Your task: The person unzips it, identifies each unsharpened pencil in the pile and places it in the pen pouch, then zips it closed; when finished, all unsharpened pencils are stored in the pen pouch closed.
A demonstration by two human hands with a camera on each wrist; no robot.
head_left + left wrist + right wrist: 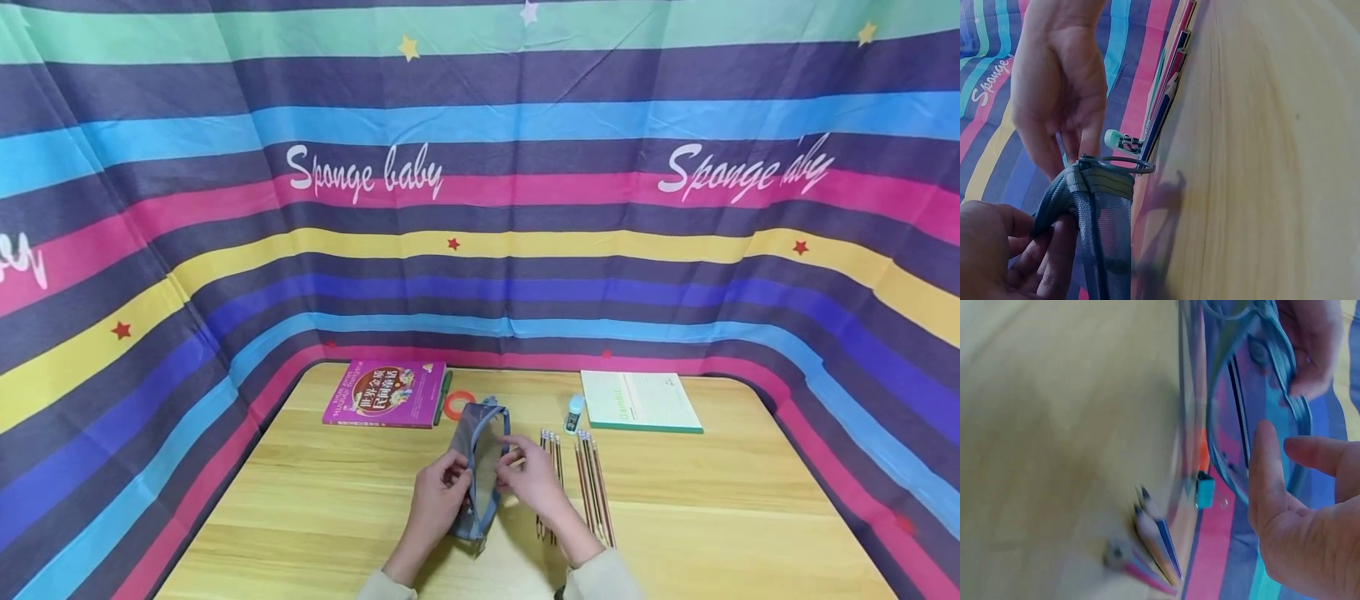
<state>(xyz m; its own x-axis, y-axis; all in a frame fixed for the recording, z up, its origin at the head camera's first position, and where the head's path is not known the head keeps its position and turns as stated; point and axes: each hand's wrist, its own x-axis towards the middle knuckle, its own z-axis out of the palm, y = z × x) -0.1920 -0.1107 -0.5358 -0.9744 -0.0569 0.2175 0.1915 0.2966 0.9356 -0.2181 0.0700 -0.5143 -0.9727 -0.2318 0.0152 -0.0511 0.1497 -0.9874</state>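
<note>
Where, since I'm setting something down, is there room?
Two wooden tabletop patches: in front of the purple book, left of the left hand; in front of the notebook, right of the pencils. Crowded: the middle, with mesh pencil case, right hand and pencils.

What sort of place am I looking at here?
Perhaps a screened-off study desk: pencils and a purple book lie on it, and a striped cloth hangs behind it and along both sides. Home or school, I can't tell.

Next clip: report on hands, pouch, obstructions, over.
Left hand pinching pouch edge; right hand at opposite edge. Pouch mouth open. Pencils lying to its right; no object seen blocking the mouth.
</note>
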